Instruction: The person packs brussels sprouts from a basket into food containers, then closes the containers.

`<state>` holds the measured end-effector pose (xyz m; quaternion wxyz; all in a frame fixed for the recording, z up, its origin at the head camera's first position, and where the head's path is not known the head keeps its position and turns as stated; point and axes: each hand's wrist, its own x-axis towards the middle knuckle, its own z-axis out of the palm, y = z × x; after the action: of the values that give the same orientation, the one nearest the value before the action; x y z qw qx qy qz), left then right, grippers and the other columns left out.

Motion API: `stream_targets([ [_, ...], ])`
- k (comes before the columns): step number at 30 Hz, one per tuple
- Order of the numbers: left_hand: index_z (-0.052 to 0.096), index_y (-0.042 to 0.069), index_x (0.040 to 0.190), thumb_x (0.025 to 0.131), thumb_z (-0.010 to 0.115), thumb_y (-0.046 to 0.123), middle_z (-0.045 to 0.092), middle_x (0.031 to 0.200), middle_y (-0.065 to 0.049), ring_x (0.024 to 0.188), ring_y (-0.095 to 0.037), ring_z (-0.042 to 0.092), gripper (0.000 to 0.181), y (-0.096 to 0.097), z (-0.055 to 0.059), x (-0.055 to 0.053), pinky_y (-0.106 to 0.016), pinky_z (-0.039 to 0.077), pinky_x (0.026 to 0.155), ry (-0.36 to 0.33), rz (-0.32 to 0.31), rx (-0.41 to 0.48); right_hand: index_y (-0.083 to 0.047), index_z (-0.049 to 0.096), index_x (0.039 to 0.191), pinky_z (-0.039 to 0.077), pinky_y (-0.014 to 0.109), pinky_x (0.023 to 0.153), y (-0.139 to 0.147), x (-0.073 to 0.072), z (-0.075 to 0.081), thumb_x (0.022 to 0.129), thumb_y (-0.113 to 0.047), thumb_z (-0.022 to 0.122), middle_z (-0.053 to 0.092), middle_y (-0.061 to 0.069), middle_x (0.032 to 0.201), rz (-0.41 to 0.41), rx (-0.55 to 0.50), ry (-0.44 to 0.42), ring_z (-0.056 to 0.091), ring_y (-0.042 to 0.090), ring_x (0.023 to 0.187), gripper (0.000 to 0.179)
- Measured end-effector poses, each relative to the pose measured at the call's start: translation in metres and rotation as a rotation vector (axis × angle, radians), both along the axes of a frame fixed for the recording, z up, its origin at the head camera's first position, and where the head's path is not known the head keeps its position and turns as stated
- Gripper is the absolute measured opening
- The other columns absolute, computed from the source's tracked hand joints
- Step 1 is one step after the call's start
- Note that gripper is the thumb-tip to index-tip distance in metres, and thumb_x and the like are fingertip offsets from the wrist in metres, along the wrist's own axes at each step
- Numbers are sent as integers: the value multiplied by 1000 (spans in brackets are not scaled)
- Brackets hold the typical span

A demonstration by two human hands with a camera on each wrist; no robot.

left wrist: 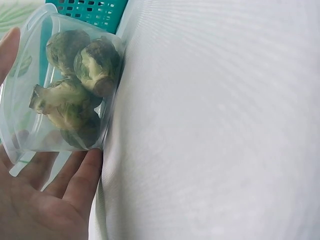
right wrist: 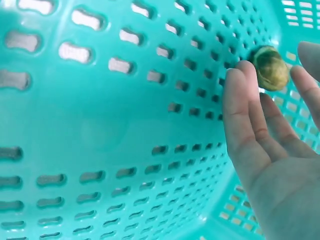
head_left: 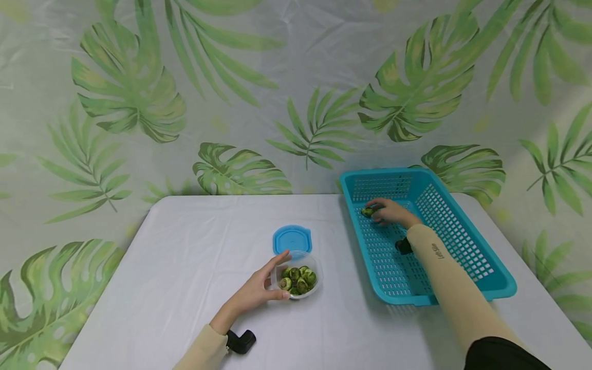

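Note:
A small clear plastic container [head_left: 319,280] of Brussels sprouts [head_left: 296,276] stands on the table. My left hand [head_left: 259,288] holds it from the left side, thumb at the near side and fingers round the back. Through its wall, the left wrist view shows several sprouts [left wrist: 67,102]. My right hand [head_left: 393,213] reaches down into the blue plastic basket [head_left: 467,252]. One Brussels sprout [right wrist: 270,67] lies at its fingertips there. In the right wrist view the fingers are extended, with the thumb held apart from the sprout.
A blue lid [head_left: 292,239] lies just behind the container. White cloth [head_left: 185,257] covers the table. Behind its far edge hangs a leaf-patterned curtain [head_left: 314,61]. The basket's raised perforated walls surround the right hand.

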<state>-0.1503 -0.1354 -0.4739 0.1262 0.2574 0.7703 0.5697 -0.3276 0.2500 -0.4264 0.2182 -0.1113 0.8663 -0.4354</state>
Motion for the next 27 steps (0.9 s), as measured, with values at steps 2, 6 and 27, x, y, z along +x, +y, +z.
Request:
stream_targets([
  [2,17,10,154,85,72,5,28,153,-12,136,-36,30,88,-1,-8,-3,-63,27,102,1,0,1,7,35,141,48,48,88,-1,0,-1,95,-1,47,28,36,141,12,8,5,49,46,114,48],
  [6,17,12,154,85,73,11,29,153,-8,137,-33,31,88,-3,-17,-7,-63,27,102,2,-7,6,8,36,141,48,48,88,-3,1,-2,93,1,47,26,35,142,17,20,8,49,45,115,50],
  [27,18,12,154,85,73,17,29,153,-9,137,-34,30,89,-3,-13,-5,-61,29,102,13,-7,5,10,48,128,46,52,89,-8,5,7,92,5,45,45,33,127,-75,-65,76,52,46,107,37],
])
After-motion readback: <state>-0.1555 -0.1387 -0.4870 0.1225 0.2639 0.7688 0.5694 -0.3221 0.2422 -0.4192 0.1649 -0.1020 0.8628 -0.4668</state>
